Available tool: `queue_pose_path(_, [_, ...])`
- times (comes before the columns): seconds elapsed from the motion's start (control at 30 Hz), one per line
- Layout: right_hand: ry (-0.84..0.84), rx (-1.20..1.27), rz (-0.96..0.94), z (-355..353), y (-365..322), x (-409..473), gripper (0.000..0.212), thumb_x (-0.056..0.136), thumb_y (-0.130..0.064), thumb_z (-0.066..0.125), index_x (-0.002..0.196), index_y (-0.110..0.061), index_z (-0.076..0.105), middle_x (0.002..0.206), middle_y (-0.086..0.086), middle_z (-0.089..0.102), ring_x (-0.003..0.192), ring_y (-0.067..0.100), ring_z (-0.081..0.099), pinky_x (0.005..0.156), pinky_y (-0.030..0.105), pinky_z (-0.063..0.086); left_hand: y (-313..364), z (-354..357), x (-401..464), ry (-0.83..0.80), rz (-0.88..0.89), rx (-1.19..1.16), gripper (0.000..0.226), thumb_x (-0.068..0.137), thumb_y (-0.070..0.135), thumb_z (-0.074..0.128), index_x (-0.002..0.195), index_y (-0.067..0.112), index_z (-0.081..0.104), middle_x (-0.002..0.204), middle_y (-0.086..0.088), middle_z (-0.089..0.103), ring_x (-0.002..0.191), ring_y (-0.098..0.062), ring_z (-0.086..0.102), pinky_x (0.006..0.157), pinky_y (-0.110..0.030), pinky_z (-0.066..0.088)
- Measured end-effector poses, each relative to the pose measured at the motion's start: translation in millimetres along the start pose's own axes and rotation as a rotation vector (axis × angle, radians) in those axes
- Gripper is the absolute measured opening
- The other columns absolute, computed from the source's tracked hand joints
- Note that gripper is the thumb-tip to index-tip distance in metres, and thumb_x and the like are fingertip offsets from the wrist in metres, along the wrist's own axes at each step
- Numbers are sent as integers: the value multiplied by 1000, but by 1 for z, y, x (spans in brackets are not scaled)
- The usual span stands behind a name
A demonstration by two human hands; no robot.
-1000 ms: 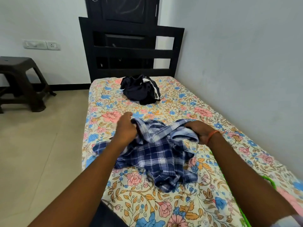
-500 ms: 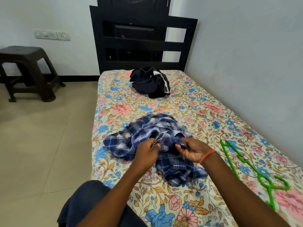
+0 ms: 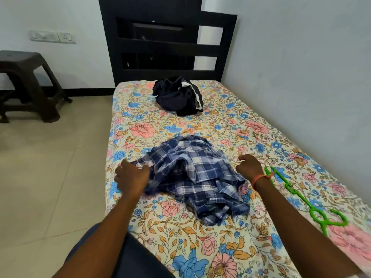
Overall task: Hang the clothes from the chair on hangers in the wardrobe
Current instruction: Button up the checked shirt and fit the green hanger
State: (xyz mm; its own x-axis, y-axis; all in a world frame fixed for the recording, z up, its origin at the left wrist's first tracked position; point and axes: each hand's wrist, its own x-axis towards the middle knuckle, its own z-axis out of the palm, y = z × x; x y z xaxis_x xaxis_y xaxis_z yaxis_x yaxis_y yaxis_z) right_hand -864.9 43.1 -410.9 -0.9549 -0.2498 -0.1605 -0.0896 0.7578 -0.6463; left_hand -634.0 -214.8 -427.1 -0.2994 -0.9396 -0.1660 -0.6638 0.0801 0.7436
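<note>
Shirt [image 3: 192,177], blue-and-white plaid, lies crumpled in a heap on the floral bedsheet [image 3: 200,247], and every position below is taken from it. My left hand [image 3: 131,177] sits at its left edge, fingers curled closed on a fold of the plaid fabric there. My right hand [image 3: 248,166] sits at the shirt's right edge, knuckles up and fingers curled under; whether it has cloth pinched or is merely resting on the sheet just beside the shirt, I cannot tell. An orange band [image 3: 260,178] circles that wrist. Right of the shirt, past my right wrist, a green plastic hanger [image 3: 301,197] lies flat on the sheet, one end close to the band, the hook end nearer me. Beyond the shirt, toward the dark headboard [image 3: 166,47], a second garment [image 3: 177,96], dark navy with a white stripe, lies bunched, well apart from the plaid one. Left of the shirt, off the bed, bare tiled floor [image 3: 50,167] runs to a dark plastic stool [image 3: 26,85] against the wall. A switch plate [image 3: 51,36] is mounted on the wall above the stool.
</note>
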Motion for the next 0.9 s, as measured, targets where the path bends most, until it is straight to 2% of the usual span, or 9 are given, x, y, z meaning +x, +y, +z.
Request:
queue_pose_path(0.1, [76, 56, -114, 14, -11, -13, 40, 86, 0, 62, 125, -3, 59, 126, 16, 61, 113, 31, 58, 81, 26, 40, -14, 5, 20, -118, -143, -21, 82, 76, 38, 78, 138, 4, 36, 133, -23, 48, 122, -43, 48, 95, -50, 45])
queue_pose_path(0.23, [159, 172, -346, 31, -44, -45, 29, 85, 0, 64, 113, -7, 62, 116, 10, 60, 104, 24, 60, 82, 28, 43, -12, 1, 25, -194, -206, -326, 30, 79, 6, 73, 102, -9, 59, 87, -20, 62, 71, -31, 63, 58, -36, 52])
queue_pose_path(0.3, [194, 246, -523, 37, -66, -68, 27, 86, -6, 69, 112, -10, 61, 110, 5, 60, 90, 14, 59, 77, 28, 49, 7, -6, 13, -317, -243, -479, 18, 83, 1, 70, 97, -5, 61, 87, -18, 65, 66, -29, 64, 60, -38, 56])
queue_pose_path(0.43, [-242, 174, -818, 49, -109, -114, 90, 70, -53, 82, 144, -25, 38, 133, -5, 53, 102, 2, 56, 86, 13, 49, 70, -32, -31, -711, -113, -723, 21, 91, 9, 63, 107, -4, 64, 95, -18, 70, 85, -31, 70, 79, -45, 60])
queue_pose_path(0.5, [-236, 146, -898, 55, -118, -119, 90, 73, -53, 80, 147, -29, 34, 141, -5, 48, 120, 7, 53, 98, 18, 46, 95, -46, -47, -835, 54, -744, 19, 96, 7, 56, 110, -4, 64, 88, -15, 71, 80, -26, 69, 72, -38, 59])
queue_pose_path(0.6, [-70, 525, -717, 34, -127, -109, 34, 90, -8, 66, 116, -30, 63, 106, 2, 70, 82, 9, 68, 69, 21, 57, 112, -67, -54, -715, 395, -564, 24, 92, 0, 60, 113, 10, 67, 96, -9, 68, 83, -18, 65, 67, -26, 55])
queue_pose_path(0.67, [-92, 748, -485, 10, -129, -96, 31, 92, 5, 54, 97, -20, 71, 89, 8, 74, 71, 18, 69, 63, 30, 58, 105, -67, -47, -510, 592, -282, 49, 85, 8, 71, 130, 23, 58, 114, -3, 58, 98, -17, 57, 72, -25, 50])
queue_pose_path(0.8, [-341, 1116, -250, -23, -130, -82, 19, 89, -3, 51, 93, -2, 70, 86, 14, 72, 80, 30, 68, 76, 40, 57, 76, -33, -56, -564, 636, -66, 90, 76, 35, 83, 148, 20, 32, 141, -7, 41, 128, -26, 44, 104, -43, 43])
queue_pose_path(0.9, [-435, 1288, -30, -31, -126, -71, 25, 94, -20, 47, 104, -4, 64, 103, 18, 68, 98, 36, 63, 92, 52, 52, 65, -4, -72, -567, 750, -136, 64, 84, 33, 75, 138, 27, 40, 132, -2, 43, 126, -23, 45, 107, -43, 40])
